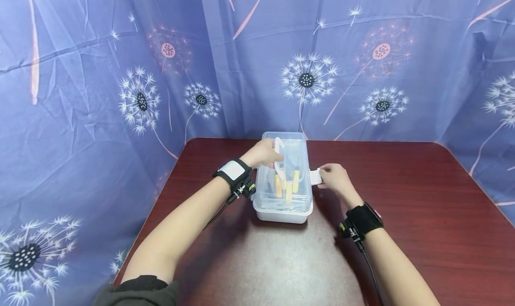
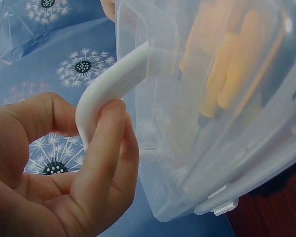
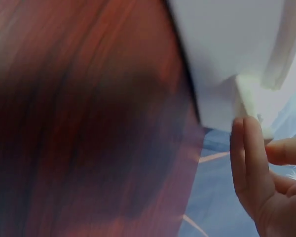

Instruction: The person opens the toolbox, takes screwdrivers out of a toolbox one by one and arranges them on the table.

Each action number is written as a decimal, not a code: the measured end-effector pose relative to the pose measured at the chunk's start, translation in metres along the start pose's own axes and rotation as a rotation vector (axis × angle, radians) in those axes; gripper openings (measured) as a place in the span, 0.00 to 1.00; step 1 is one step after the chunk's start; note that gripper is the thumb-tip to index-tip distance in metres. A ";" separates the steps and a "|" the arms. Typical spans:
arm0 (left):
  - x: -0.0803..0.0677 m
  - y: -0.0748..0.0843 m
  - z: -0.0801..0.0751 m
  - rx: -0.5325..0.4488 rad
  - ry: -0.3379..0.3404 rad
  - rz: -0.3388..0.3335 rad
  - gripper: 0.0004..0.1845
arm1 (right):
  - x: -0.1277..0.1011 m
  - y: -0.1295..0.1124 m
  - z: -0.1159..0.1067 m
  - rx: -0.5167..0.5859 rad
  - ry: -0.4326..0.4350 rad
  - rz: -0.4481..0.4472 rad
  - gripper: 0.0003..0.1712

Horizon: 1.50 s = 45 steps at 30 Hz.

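Clear box [image 1: 284, 207], seemingly orange handles [image 1: 287, 186] inside; reddish-brown table [image 1: 402, 198]; dandelion-print purple cloth [image 1: 120, 73].

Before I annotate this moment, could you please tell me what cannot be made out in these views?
- Orange-handled items in the box: kind unclear through the cloudy lid, head and left wrist views.
- Side latch: right hand touches it; right wrist view too blurred to show its state.
- Left hand on the handle: palm cut off by the frame's edge.

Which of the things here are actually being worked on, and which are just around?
Being worked on:
- clear plastic box with its lid on
- white handle, gripped by the left hand
- white side latch, touched by the right hand
- orange-handled tools inside the box

Just around:
- dark red table
- blue dandelion-print curtain
- black wrist straps
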State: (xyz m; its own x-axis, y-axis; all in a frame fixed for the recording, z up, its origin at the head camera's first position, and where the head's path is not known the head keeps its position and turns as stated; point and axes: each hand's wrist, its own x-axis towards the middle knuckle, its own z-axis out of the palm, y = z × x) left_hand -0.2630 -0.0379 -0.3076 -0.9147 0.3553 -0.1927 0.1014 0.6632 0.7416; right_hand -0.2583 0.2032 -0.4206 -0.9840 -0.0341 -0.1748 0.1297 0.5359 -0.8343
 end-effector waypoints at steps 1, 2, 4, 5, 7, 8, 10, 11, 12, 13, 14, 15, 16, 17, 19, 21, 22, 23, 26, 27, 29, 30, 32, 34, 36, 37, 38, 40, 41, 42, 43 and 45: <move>0.000 0.000 0.000 0.002 0.000 0.002 0.05 | 0.000 0.001 -0.001 -0.029 0.018 0.002 0.25; 0.000 0.000 0.000 0.004 0.000 0.002 0.05 | -0.001 0.003 -0.002 -0.056 0.035 0.006 0.24; 0.000 0.000 0.000 0.007 0.000 0.000 0.04 | 0.000 0.006 -0.003 -0.100 0.061 0.010 0.22; 0.000 0.000 0.000 0.007 0.000 -0.001 0.04 | 0.000 0.007 -0.003 -0.118 0.068 0.012 0.20; 0.000 0.000 0.000 0.003 -0.002 -0.004 0.04 | 0.002 0.011 -0.002 -0.124 0.067 0.018 0.18; 0.000 0.001 0.000 0.004 -0.001 -0.007 0.04 | 0.003 0.013 -0.001 -0.121 0.063 0.023 0.18; 0.000 0.001 0.000 0.009 0.000 -0.012 0.05 | 0.005 0.016 0.002 -0.114 0.045 0.035 0.16; 0.000 0.001 0.000 0.012 0.000 -0.014 0.06 | 0.005 0.017 0.004 -0.103 0.033 0.042 0.16; 0.000 0.001 0.000 0.015 0.000 -0.017 0.07 | 0.006 0.018 0.007 -0.089 0.016 0.046 0.17; 0.000 0.002 0.000 0.018 -0.001 -0.020 0.08 | 0.007 0.018 0.009 -0.082 0.001 0.053 0.17; 0.000 0.002 0.000 0.022 0.000 -0.023 0.09 | 0.007 0.018 0.011 -0.077 -0.013 0.056 0.17; 0.000 0.003 0.000 0.022 -0.001 -0.024 0.09 | 0.008 0.018 0.013 -0.067 -0.026 0.060 0.17; 0.000 0.003 0.000 0.024 -0.001 -0.023 0.09 | 0.009 0.018 0.014 -0.057 -0.040 0.061 0.17; 0.000 0.004 0.001 0.023 -0.002 -0.022 0.08 | 0.009 0.017 0.016 -0.044 -0.053 0.062 0.18; 0.001 0.005 0.001 0.022 -0.004 -0.017 0.08 | 0.011 0.017 0.019 -0.041 -0.072 0.055 0.18; 0.001 0.005 0.001 0.025 -0.003 -0.012 0.07 | 0.012 0.016 0.021 -0.041 -0.084 0.042 0.18; 0.001 0.006 0.001 0.029 -0.003 -0.011 0.07 | 0.012 0.016 0.022 -0.048 -0.090 0.034 0.19; 0.001 0.006 0.001 0.030 -0.003 -0.010 0.07 | 0.013 0.015 0.022 -0.053 -0.093 0.031 0.19; 0.001 0.005 0.001 0.031 -0.003 -0.010 0.07 | 0.012 0.014 0.024 -0.056 -0.096 0.028 0.19; 0.001 0.005 0.001 0.033 -0.004 -0.012 0.07 | 0.011 0.013 0.024 -0.047 -0.096 0.029 0.20; 0.001 0.004 0.000 0.029 -0.006 -0.015 0.07 | 0.008 0.011 0.026 -0.028 -0.082 0.030 0.21; 0.001 0.003 0.000 0.029 -0.008 -0.017 0.07 | 0.007 0.010 0.026 -0.019 -0.070 0.028 0.21; 0.001 0.001 0.000 0.031 -0.010 -0.023 0.06 | 0.003 0.008 0.028 -0.006 -0.039 0.010 0.23; 0.001 0.000 0.000 0.021 -0.013 -0.029 0.05 | 0.000 0.007 0.029 0.012 -0.004 -0.007 0.24; 0.001 -0.001 -0.001 -0.001 -0.015 -0.040 0.06 | -0.002 0.005 0.031 0.027 0.016 -0.023 0.25; 0.001 -0.001 -0.001 -0.015 -0.018 -0.046 0.07 | -0.004 0.005 0.032 0.032 0.021 -0.031 0.25; 0.001 -0.001 -0.001 -0.034 -0.022 -0.054 0.09 | -0.005 0.005 0.033 0.044 0.027 -0.031 0.25; 0.001 -0.001 -0.003 -0.069 -0.027 -0.066 0.11 | -0.007 0.005 0.034 0.051 0.042 -0.036 0.25; 0.000 -0.002 -0.004 -0.086 -0.030 -0.073 0.13 | -0.008 0.005 0.034 0.048 0.050 -0.040 0.25; 0.000 -0.002 -0.005 -0.104 -0.033 -0.079 0.14 | -0.009 0.005 0.034 0.050 0.064 -0.042 0.25; 0.000 -0.002 -0.007 -0.118 -0.035 -0.085 0.15 | -0.009 0.005 0.034 0.044 0.082 -0.051 0.25; 0.000 -0.001 -0.011 -0.149 -0.035 -0.092 0.17 | -0.010 0.005 0.035 0.032 0.118 -0.060 0.24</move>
State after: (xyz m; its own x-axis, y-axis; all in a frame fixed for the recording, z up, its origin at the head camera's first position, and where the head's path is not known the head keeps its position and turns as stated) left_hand -0.2671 -0.0461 -0.3018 -0.9028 0.3223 -0.2846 -0.0437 0.5896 0.8065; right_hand -0.2437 0.1770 -0.4413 -0.9974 0.0350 -0.0633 0.0723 0.5082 -0.8582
